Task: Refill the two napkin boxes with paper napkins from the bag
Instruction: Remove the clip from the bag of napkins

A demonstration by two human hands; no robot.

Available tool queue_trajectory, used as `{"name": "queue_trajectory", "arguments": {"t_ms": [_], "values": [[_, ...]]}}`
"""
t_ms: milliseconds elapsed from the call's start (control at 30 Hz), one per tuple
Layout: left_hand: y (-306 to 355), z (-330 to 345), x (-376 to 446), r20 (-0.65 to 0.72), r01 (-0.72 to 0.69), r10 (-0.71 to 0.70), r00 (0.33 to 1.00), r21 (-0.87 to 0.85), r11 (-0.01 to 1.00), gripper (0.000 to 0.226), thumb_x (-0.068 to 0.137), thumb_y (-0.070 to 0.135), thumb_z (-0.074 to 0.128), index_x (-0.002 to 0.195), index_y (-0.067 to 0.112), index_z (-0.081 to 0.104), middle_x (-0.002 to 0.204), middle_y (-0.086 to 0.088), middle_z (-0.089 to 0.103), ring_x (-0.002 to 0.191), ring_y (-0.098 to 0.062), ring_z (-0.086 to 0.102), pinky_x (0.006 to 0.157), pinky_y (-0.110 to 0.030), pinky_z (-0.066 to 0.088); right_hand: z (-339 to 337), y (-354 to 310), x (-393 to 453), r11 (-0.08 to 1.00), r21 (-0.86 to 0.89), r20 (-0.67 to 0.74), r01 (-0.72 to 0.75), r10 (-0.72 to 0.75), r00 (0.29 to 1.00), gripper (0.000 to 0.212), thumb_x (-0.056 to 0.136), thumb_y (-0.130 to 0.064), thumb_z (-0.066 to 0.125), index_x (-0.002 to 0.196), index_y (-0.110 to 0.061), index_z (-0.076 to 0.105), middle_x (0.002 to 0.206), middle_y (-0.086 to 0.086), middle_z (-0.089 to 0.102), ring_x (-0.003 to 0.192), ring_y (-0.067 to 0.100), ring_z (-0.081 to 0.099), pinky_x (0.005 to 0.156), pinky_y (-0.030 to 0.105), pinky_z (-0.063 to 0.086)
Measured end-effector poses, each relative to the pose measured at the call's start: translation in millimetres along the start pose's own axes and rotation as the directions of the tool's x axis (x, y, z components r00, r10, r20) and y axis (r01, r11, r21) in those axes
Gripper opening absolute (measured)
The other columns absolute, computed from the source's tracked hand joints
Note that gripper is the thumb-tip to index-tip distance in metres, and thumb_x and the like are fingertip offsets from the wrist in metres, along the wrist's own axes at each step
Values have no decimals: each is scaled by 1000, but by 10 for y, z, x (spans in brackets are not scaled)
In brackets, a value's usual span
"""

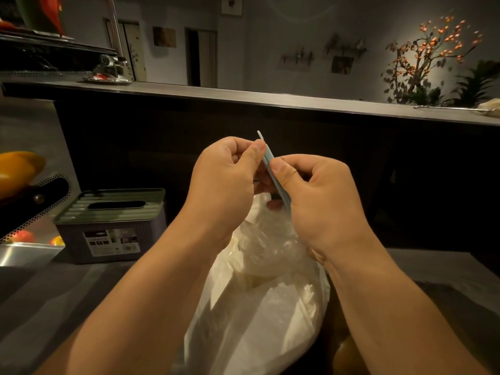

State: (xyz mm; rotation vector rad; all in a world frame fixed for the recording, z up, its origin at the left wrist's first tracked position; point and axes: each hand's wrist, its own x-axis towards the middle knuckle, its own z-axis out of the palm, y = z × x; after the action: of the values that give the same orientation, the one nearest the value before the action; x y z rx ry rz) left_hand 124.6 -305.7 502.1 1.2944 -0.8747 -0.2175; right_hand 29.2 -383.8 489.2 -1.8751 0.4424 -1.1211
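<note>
A clear plastic bag (259, 301) full of white paper napkins stands on the dark counter between my forearms. Its top is gathered up and held by a thin pale blue strip (273, 171), a tie or clip. My left hand (224, 182) pinches the upper end of that strip between thumb and fingers. My right hand (316, 190) pinches its lower part just to the right. One napkin box (113, 226), grey with a ribbed green lid and a dark slot, sits closed to the left. I see no second box.
A raised bar ledge (270, 100) runs across behind the hands, with a dark panel below it. At far left are a perforated metal tray (40, 201), yellow fruit (19, 169) and a steel sink edge (27, 253). Plants (433, 63) stand at the back right.
</note>
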Motion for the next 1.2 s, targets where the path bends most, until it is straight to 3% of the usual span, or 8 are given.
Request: {"name": "queue_trajectory", "arguments": {"t_ms": [167,300,533,700,833,967,1067,1200], "values": [[72,-66,-1,183,8,-16,983,41,999,20,96,29,57,100,12,67,78,-4,73,73,-17,73,64,-24,59,-154,-55,60,997,-65,72,32,-27,997,17,96,-36,61,95,-29,77,83,-14,74,85,2,70,69,17,59],[93,-68,6,204,-45,20,979,120,992,15,95,27,56,97,15,65,79,-1,72,73,-12,73,62,-20,58,-254,-70,80,994,-104,126,27,-14,992,18,96,-36,61,99,-30,77,87,-14,75,88,5,72,77,25,62],[6,40,-39,82,-92,87,993,64,994,15,99,27,54,98,15,63,84,-2,71,79,-13,73,68,-29,61,-140,-57,46,985,-147,22,87,-85,996,22,99,-34,59,106,-22,76,92,-12,73,89,3,70,78,22,61],[-61,79,-28,50,-55,52,997,56,997,16,101,27,51,102,17,64,91,0,71,84,-12,72,72,-30,62,-75,-4,33,980,-178,-50,94,-105,993,16,99,-34,59,101,-27,74,88,-17,70,90,-4,66,73,11,56],[-89,84,-15,61,-43,37,997,105,994,18,101,29,49,105,18,63,94,2,71,88,-11,71,74,-29,61,-67,29,52,970,-235,-50,63,-77,996,20,99,-39,59,103,-28,74,91,-17,70,91,-2,67,78,18,60],[-37,49,-7,133,99,-94,987,-25,995,21,102,22,49,102,8,64,85,-6,72,79,-12,73,61,-22,58,-190,-13,98,966,-239,99,-97,123,987,29,102,-43,52,98,-26,76,89,-7,74,86,11,71,82,34,63],[-14,-47,43,101,185,-169,980,-182,966,23,101,23,51,100,6,65,84,-10,69,78,-17,74,63,-27,59,-418,-105,137,950,-134,275,-281,308,911,42,106,-42,44,92,-20,77,89,3,77,86,19,74,86,44,62],[2,-134,93,112,199,-175,978,-256,946,25,100,25,51,96,6,66,83,-11,69,81,-22,73,68,-30,59,-688,-192,150,942,-184,467,-279,334,819,33,101,-35,50,100,-18,78,97,5,78,94,23,75,91,46,59]]}}
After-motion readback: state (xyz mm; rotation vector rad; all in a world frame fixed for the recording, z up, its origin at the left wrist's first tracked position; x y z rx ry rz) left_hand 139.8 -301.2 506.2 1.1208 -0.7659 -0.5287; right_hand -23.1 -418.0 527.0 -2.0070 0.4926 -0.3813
